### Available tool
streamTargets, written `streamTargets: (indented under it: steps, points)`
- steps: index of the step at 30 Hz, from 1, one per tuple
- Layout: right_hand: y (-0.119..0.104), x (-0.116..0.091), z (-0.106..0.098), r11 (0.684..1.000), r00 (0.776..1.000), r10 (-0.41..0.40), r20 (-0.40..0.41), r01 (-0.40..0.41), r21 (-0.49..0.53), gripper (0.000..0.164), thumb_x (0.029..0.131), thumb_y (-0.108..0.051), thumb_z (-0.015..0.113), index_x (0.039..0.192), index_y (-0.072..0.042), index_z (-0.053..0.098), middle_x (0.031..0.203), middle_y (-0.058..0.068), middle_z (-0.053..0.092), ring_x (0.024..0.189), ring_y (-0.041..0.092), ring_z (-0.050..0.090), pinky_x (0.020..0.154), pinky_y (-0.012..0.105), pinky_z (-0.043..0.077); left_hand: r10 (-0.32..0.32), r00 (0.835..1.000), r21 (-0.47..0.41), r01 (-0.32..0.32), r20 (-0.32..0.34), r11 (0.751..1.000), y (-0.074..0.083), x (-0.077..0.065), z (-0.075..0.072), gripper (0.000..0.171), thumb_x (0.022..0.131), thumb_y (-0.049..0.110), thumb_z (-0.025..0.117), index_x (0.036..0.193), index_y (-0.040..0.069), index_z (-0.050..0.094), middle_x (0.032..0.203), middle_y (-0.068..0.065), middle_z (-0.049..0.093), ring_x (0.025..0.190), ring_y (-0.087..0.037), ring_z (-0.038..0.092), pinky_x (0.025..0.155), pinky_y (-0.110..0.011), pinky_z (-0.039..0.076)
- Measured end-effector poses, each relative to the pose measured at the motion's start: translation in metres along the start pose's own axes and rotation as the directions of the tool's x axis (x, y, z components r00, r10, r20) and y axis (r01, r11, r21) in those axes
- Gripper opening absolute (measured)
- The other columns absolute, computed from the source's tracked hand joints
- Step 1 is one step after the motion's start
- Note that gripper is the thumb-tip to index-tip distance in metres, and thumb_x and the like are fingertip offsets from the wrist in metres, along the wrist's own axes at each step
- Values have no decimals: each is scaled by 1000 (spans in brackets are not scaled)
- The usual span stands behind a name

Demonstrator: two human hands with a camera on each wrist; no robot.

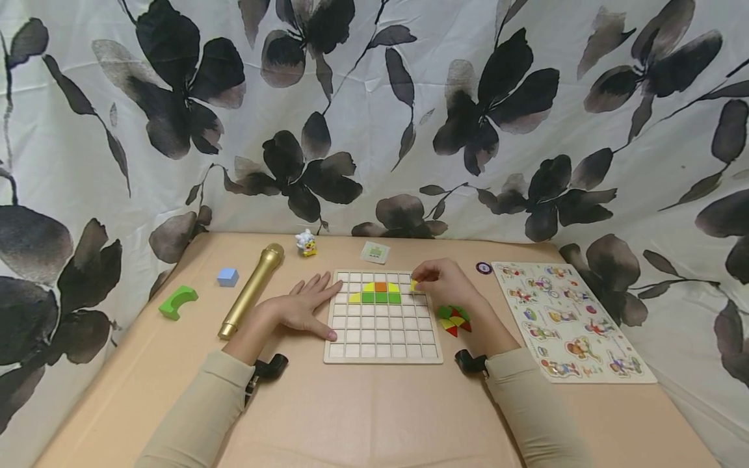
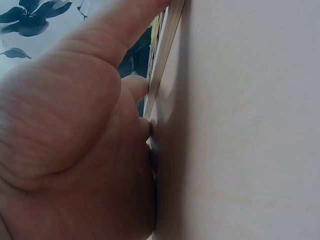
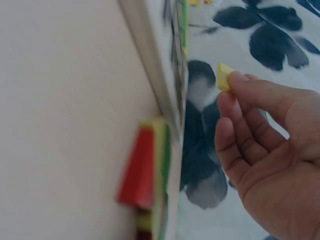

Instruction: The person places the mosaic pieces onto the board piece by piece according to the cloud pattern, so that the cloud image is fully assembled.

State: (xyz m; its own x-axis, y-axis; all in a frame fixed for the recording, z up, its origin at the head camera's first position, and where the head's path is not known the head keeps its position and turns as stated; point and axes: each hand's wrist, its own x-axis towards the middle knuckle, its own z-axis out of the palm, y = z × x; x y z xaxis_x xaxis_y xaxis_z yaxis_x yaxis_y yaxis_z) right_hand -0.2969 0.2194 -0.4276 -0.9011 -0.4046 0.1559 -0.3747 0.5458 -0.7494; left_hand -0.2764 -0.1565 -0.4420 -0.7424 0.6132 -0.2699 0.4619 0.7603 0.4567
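Observation:
A white grid board (image 1: 383, 354) lies on the table, with green, orange and yellow pieces (image 1: 380, 296) set in its upper cells. My left hand (image 1: 301, 309) is spread at the board's left side, thumb and fingertips at its edge. In the left wrist view the palm (image 2: 65, 130) faces the table beside the board's rim. Thumb and finger of my right hand (image 1: 447, 283) pinch a small yellow block (image 3: 223, 77) above the board's upper right part. Just right of the board is a pile of red, green and yellow triangular pieces (image 1: 454, 320).
On the left lie a gold microphone (image 1: 251, 292), a blue block (image 1: 227, 277) and a green arch block (image 1: 177, 302). A small figurine (image 1: 306, 243) and a square card (image 1: 375, 252) are at the back. Rightward are a round dark token (image 1: 484, 268) and a picture board (image 1: 573, 318).

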Motion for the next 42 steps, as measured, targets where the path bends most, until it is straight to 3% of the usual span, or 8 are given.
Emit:
streamTargets:
  steps: [13, 24, 30, 35, 42]
  points:
    - [-6, 2, 21, 992, 994, 2, 105, 12, -127, 13, 90, -1, 78, 102, -8, 79, 93, 1, 73, 84, 16, 62, 78, 28, 55, 11, 1000, -9, -11, 2, 1000, 1, 0, 1, 127, 79, 69, 78, 169, 13, 8, 173, -25, -11, 160, -45, -12, 127, -66, -6]
    - [-7, 1, 20, 972, 985, 22, 174, 20, -232, 19, 92, -6, 78, 111, -8, 81, 108, 5, 77, 96, 17, 66, 87, 36, 57, -6, 1000, 3, 6, 2, 1000, 0, 1, 2, 126, 79, 70, 78, 169, 17, 7, 174, -21, -12, 161, -41, -12, 128, -63, -6]
    - [-8, -7, 1, 981, 973, 57, 222, -13, -195, 24, 94, -10, 77, 118, -9, 79, 103, 2, 72, 91, 20, 59, 75, 30, 53, -9, 1000, 11, 8, 9, 1000, -1, 1, 2, 126, 79, 70, 78, 169, 18, 6, 174, -20, -13, 161, -40, -13, 128, -62, -7]
    - [-10, -20, -29, 983, 961, 75, 267, -27, -179, 16, 91, -9, 80, 106, -10, 79, 91, 0, 70, 85, 21, 59, 69, 29, 52, 1, 1000, 6, -1, 7, 1000, 2, -1, -1, 125, 80, 69, 78, 169, 16, 8, 173, -22, -12, 161, -42, -12, 127, -64, -6]
    - [-4, -29, -47, 984, 901, 128, 415, -64, -165, 18, 81, 0, 86, 98, -6, 81, 79, 0, 67, 76, 16, 56, 63, 24, 46, 0, 1000, 1, 0, 7, 1000, 1, -1, 0, 125, 80, 68, 78, 169, 15, 8, 173, -23, -12, 161, -43, -12, 127, -65, -6]
